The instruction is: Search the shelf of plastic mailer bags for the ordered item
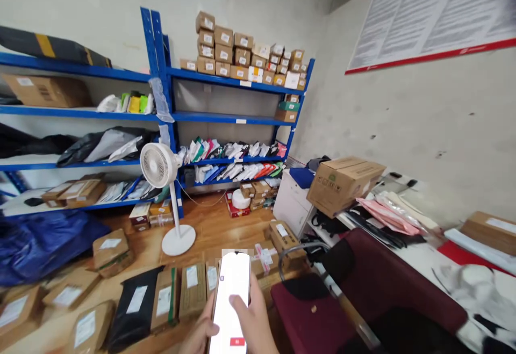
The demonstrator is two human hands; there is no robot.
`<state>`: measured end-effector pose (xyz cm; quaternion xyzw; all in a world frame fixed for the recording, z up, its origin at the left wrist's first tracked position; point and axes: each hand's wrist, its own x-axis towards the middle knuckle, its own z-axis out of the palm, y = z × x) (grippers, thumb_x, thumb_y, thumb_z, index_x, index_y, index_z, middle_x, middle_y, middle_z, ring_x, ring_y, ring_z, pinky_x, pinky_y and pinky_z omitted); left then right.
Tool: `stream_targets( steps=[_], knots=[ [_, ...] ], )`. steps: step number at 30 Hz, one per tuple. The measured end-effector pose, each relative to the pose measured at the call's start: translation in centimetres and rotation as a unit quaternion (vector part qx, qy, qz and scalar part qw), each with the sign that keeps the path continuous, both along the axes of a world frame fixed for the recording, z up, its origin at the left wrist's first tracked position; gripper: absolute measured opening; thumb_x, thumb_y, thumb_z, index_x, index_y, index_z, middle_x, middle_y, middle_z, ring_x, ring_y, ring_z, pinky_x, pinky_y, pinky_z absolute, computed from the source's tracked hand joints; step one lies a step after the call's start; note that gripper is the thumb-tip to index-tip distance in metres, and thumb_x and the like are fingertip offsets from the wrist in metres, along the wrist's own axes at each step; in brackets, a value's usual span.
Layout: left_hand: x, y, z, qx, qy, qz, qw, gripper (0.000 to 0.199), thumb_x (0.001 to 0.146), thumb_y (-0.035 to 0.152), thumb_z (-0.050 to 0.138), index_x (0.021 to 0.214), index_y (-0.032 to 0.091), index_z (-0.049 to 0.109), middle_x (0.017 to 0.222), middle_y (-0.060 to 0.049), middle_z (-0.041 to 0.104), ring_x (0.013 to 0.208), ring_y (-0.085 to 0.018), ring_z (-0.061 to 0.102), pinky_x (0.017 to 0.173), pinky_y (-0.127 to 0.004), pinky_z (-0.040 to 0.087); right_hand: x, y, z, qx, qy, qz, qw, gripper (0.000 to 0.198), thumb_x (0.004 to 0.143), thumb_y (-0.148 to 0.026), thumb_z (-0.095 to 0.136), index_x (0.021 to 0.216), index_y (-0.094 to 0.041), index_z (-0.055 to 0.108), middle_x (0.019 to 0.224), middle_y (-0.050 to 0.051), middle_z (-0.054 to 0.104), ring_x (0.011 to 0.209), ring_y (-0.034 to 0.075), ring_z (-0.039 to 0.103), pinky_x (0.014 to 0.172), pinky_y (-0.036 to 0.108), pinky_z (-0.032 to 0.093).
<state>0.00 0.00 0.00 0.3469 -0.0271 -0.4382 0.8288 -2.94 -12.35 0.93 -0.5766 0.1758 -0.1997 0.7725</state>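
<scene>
A phone (230,289) with a bright white screen is held upright at the bottom centre. My right hand (255,319) grips its right side, with the thumb resting on the screen. My left hand (198,335) supports the lower left edge with its fingers and is mostly out of view. On the wooden floor just beyond the phone lies a row of taped cardboard parcels (192,288) and a black mailer bag (135,308), each with a white label.
Blue metal shelving (165,93) along the far wall holds boxes and bagged parcels. A white standing fan (161,167) stands on the floor. A dark red chair (322,305) is at the right, beside a cluttered desk with a large cardboard box (344,182).
</scene>
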Motion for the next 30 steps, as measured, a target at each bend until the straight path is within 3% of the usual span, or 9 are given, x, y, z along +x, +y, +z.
stream_targets(
  steps=[3,7,13,17,24,30],
  knots=[
    [0.2,0.1,-0.6,-0.022,0.011,0.003,1.000,0.093,0.066,0.023,0.059,0.147,0.024,0.015,0.129,-0.005,0.056,0.117,-0.034,0.050,0.093,-0.042,0.043,-0.3,0.4,1.2,0.029,0.020,0.016,0.999,0.063,0.063,-0.028,0.063,0.122,-0.016,0.048,0.109,0.010,0.067,0.092,0.026,0.062,0.075,0.035,0.050],
    [0.5,0.4,-0.6,-0.035,0.002,0.000,0.999,0.091,0.069,0.023,0.058,0.147,0.022,0.014,0.127,-0.007,0.057,0.116,-0.032,0.051,0.089,-0.038,0.045,-0.7,0.1,0.8,0.094,0.019,0.071,0.993,0.066,0.064,-0.028,0.053,0.128,-0.015,0.041,0.110,0.010,0.067,0.085,0.026,0.063,0.067,0.034,0.049],
    [0.2,0.6,-0.2,-0.007,0.004,0.029,1.000,0.088,0.073,0.024,0.057,0.148,0.022,0.011,0.127,-0.008,0.057,0.116,-0.032,0.051,0.088,-0.040,0.047,-1.8,-0.8,0.2,0.042,0.016,0.109,0.993,0.053,0.066,-0.024,0.048,0.117,-0.018,0.058,0.112,0.004,0.066,0.100,0.024,0.057,0.085,0.033,0.043],
    [0.0,0.2,-0.1,-0.031,0.020,0.053,0.998,0.090,0.072,0.023,0.056,0.148,0.019,0.007,0.120,-0.008,0.062,0.118,-0.030,0.049,0.094,-0.038,0.044,-1.7,-0.9,0.0,0.047,0.013,0.117,0.992,0.052,0.068,-0.025,0.047,0.119,-0.019,0.057,0.112,0.004,0.066,0.099,0.024,0.057,0.082,0.033,0.044],
    [0.5,0.4,0.1,-0.041,-0.003,0.016,0.999,0.081,0.072,0.025,0.058,0.145,0.024,0.024,0.124,-0.006,0.059,0.118,-0.032,0.049,0.096,-0.041,0.042,-1.4,-0.7,-0.2,0.086,0.004,0.115,0.990,0.051,0.066,-0.025,0.049,0.116,-0.020,0.058,0.103,0.004,0.068,0.089,0.024,0.059,0.077,0.034,0.045],
    [0.7,0.5,0.4,-0.054,-0.006,0.008,0.998,0.081,0.072,0.023,0.059,0.145,0.023,0.025,0.125,-0.006,0.058,0.118,-0.031,0.047,0.097,-0.039,0.041,-1.1,-0.3,0.5,0.076,-0.008,0.119,0.990,0.046,0.067,-0.024,0.051,0.112,-0.020,0.058,0.103,0.005,0.069,0.092,0.024,0.060,0.080,0.035,0.046]
  ],
)
